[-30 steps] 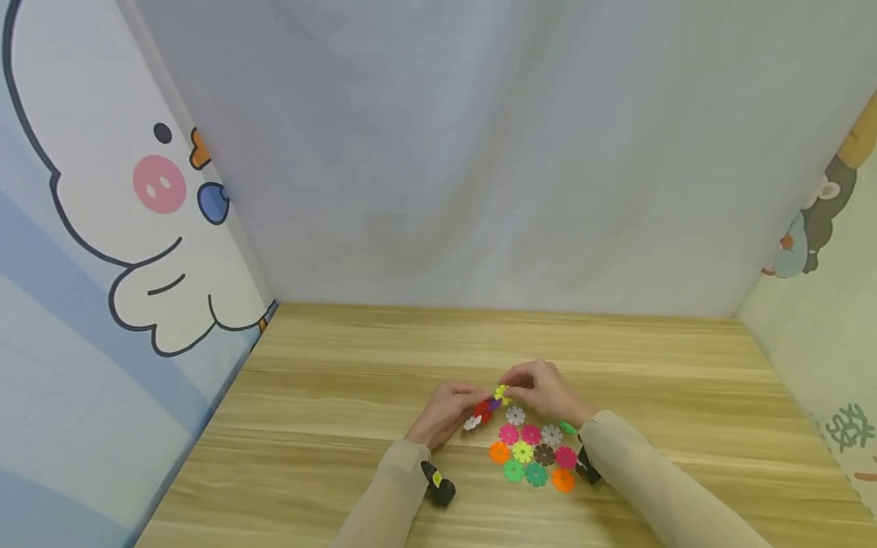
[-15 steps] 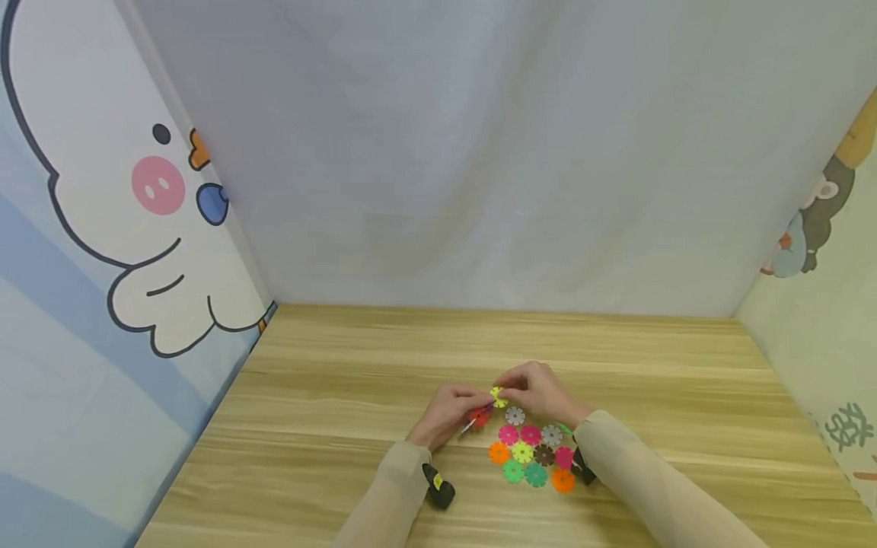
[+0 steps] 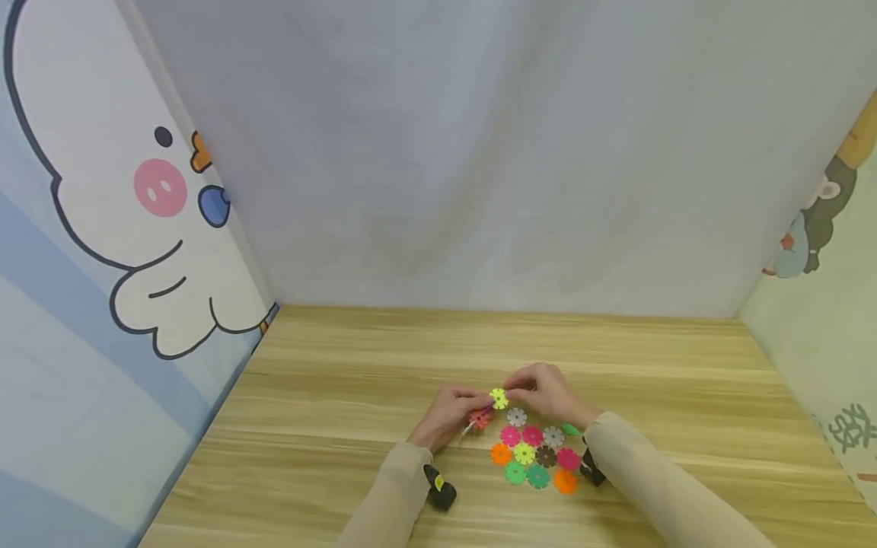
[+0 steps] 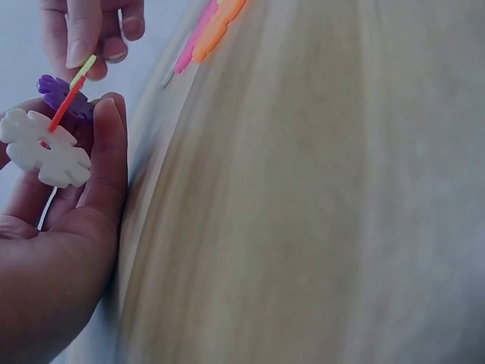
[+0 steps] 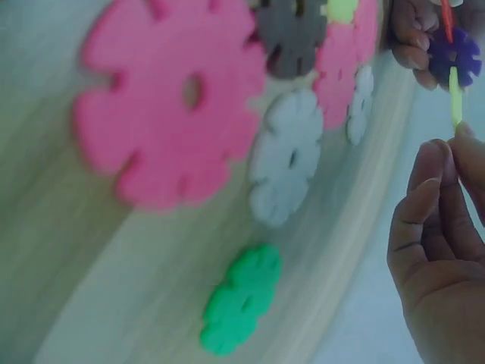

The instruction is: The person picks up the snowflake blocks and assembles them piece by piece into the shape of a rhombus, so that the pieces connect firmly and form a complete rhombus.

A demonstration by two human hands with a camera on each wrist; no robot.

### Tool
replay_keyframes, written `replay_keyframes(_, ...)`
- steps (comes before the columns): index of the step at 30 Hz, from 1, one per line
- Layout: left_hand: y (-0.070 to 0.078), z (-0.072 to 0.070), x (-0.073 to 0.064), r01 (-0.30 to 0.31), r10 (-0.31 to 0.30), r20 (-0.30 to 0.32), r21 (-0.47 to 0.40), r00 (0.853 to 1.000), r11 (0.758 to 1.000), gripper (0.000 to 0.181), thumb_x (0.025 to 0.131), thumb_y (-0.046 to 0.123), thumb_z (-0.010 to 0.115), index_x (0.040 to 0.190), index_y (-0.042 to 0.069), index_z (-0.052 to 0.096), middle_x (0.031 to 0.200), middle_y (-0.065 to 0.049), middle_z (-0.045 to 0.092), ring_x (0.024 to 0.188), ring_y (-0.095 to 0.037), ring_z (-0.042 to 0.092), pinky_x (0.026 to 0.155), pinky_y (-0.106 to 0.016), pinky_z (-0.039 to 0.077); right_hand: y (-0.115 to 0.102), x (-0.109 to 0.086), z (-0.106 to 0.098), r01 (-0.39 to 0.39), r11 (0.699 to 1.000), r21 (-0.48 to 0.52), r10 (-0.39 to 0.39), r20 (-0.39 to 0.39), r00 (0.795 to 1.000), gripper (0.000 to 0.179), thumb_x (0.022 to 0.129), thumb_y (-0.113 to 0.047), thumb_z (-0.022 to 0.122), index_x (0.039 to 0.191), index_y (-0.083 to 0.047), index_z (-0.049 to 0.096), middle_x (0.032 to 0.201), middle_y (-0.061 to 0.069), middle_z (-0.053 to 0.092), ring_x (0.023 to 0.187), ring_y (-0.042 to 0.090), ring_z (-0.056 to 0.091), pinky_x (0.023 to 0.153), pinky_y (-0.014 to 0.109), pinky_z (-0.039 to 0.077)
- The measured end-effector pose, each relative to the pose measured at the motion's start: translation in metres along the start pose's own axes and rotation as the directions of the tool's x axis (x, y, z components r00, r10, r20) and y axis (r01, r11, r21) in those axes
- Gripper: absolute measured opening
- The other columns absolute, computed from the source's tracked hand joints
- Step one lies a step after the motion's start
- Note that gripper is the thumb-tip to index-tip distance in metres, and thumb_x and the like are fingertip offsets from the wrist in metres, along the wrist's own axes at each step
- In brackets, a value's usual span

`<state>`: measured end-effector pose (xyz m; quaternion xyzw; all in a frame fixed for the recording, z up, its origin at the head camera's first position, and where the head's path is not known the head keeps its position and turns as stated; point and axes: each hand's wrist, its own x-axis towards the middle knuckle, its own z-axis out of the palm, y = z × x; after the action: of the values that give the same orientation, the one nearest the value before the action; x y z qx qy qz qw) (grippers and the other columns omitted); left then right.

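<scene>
My left hand [image 3: 447,415] grips a joined set of notched plastic snowflake discs. In the left wrist view these are a white disc [image 4: 47,149], a red disc [image 4: 67,105] seen edge-on and a purple disc [image 4: 64,97] between the fingers. A yellow disc [image 3: 499,398] meets the purple one's rim; whether it is fully slotted in I cannot tell. The fingertips of my right hand [image 3: 544,392] pinch the yellow disc's outer edge, as the right wrist view shows, where the purple disc [image 5: 453,57] lies beyond it.
Several loose discs lie flat on the wooden table [image 3: 356,350] in front of the hands, including a brown disc [image 3: 546,456], an orange disc [image 3: 565,481] and a grey disc [image 3: 553,436]. A green disc [image 5: 241,299] lies near the right wrist. A curtain [image 3: 507,190] hangs behind.
The yellow disc has come left against the purple disc. The white disc has turned from face-up to nearly edge-on. My right hand went slightly left, then back right.
</scene>
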<state>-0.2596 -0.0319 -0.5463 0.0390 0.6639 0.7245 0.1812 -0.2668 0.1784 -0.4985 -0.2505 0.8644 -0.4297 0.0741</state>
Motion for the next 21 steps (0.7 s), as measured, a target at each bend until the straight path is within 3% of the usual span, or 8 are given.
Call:
replay_keyframes(8, -0.001, 0.002, 0.002, 0.019, -0.019, -0.014, -0.028, 1.0, 0.999, 0.018, 0.084, 0.011, 0.073, 0.092, -0.005, 0.073, 0.09, -0.013, 0.07, 0.081, -0.016, 0.063, 0.074, -0.027, 0.052, 0.016, -0.018, -0.021, -0.023, 0.998, -0.066, 0.024, 0.011, 1.0, 0.016, 0.088, -0.005, 0.068, 0.101, 0.002, 0.07, 0.096, 0.01, 0.069, 0.085, 0.019, 0.063, 0.074, 0.032, 0.053)
replay_keyframes(15, 0.0, 0.001, 0.0, 0.017, -0.017, 0.004, -0.061, 1.0, 0.998, 0.017, 0.085, 0.007, 0.071, 0.093, -0.007, 0.072, 0.09, -0.015, 0.069, 0.081, -0.017, 0.064, 0.075, -0.028, 0.053, 0.038, -0.036, -0.033, -0.071, 0.996, -0.06, 0.076, 0.079, 0.994, 0.025, 0.087, -0.01, 0.07, 0.107, 0.004, 0.067, 0.101, 0.01, 0.068, 0.091, 0.022, 0.063, 0.081, 0.036, 0.052)
replay_keyframes(21, -0.001, 0.001, 0.0, 0.012, -0.012, 0.0, -0.055, 1.0, 0.998, 0.017, 0.085, 0.008, 0.072, 0.093, -0.007, 0.072, 0.09, -0.014, 0.07, 0.081, -0.017, 0.064, 0.075, -0.027, 0.053, 0.046, -0.052, -0.042, -0.057, 0.994, -0.096, 0.067, 0.101, 0.993, 0.032, 0.082, -0.015, 0.076, 0.107, 0.003, 0.067, 0.099, 0.008, 0.067, 0.086, 0.019, 0.062, 0.076, 0.031, 0.052)
